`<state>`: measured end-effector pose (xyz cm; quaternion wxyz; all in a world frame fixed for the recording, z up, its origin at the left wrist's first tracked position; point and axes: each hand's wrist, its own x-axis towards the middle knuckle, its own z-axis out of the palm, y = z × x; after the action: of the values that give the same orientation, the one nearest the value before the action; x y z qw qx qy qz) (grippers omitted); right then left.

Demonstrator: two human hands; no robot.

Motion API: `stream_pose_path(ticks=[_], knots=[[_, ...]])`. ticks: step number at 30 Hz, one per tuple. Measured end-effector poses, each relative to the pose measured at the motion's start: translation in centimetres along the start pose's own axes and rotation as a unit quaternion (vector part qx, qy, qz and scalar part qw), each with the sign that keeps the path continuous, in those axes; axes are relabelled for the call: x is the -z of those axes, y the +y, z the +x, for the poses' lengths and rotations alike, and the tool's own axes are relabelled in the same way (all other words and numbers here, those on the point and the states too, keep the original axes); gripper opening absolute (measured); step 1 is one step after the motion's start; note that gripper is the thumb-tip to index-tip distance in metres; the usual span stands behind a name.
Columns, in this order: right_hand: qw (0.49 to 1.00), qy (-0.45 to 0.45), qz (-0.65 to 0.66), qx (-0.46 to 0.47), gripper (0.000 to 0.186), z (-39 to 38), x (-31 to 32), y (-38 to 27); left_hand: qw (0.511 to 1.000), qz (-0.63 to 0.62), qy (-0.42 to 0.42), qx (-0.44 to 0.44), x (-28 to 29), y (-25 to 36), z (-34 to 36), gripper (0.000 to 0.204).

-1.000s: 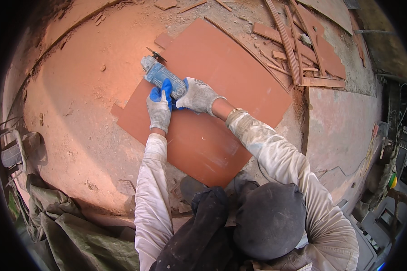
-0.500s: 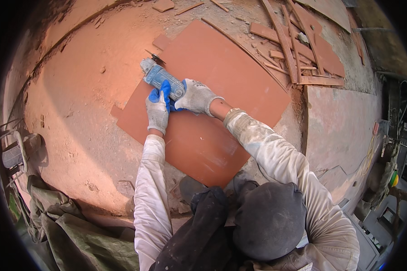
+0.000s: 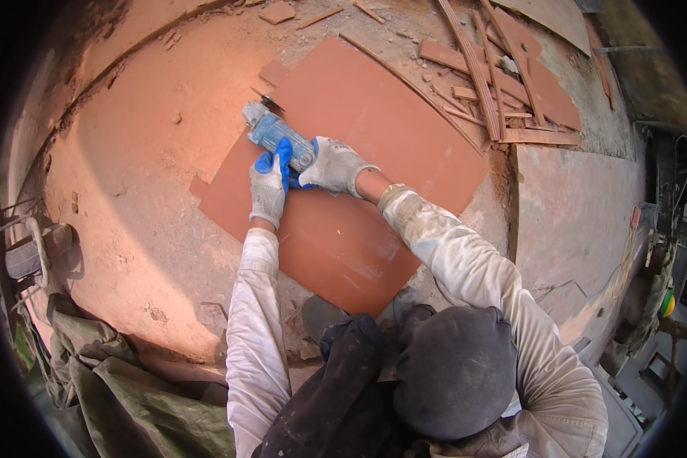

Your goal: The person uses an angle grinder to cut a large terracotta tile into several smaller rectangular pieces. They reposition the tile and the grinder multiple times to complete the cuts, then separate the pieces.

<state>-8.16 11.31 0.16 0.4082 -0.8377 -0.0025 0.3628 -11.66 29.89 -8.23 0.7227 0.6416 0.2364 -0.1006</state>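
A blue angle grinder [image 3: 282,141] with a grey head is held in both my gloved hands over a large reddish-brown sheet [image 3: 382,122]. My left hand [image 3: 269,183], in a grey and blue work glove, is closed on the grinder's near side. Around its rear end wraps my right hand [image 3: 334,164], gloved the same way. The thin cutting disc [image 3: 267,101] shows edge-on at the far end, by the sheet's left edge. Whether the disc touches the sheet, I cannot tell.
Cut strips [image 3: 477,69] and broken offcuts of the same reddish material lie piled at the far right. A small offcut [image 3: 277,12] rests at the far edge. Crumpled green tarpaulin [image 3: 145,404] is at the near left. Reddish dust covers the concrete floor [image 3: 130,175].
The grinder and both hands have shifted very slightly right and nearer in the picture. My grip is the same.
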Motion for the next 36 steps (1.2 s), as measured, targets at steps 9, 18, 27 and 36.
stream_pose_path(ticks=[9, 18, 27, 36], knots=[[1.000, -0.002, 0.016, 0.001, 0.056, -0.7, 0.2, 0.2, 0.997, 0.071, -0.014, 0.018, 0.6, 0.1, 0.2, 0.046], [1.000, -0.001, 0.028, -0.009, 0.056, -1.2, 0.2, 0.4, 1.000, -0.009, -0.014, 0.012, -0.4, 0.9, -1.4, 0.048], [1.000, 0.002, 0.018, -0.010, 0.055, -2.0, 0.2, 0.9, 1.000, 0.003, -0.013, 0.016, -0.9, 1.1, -2.4, 0.046], [1.000, 0.000, 0.012, -0.007, 0.057, -2.2, 0.2, 1.7, 0.999, 0.036, -0.010, 0.031, -1.3, 1.1, -2.6, 0.042]])
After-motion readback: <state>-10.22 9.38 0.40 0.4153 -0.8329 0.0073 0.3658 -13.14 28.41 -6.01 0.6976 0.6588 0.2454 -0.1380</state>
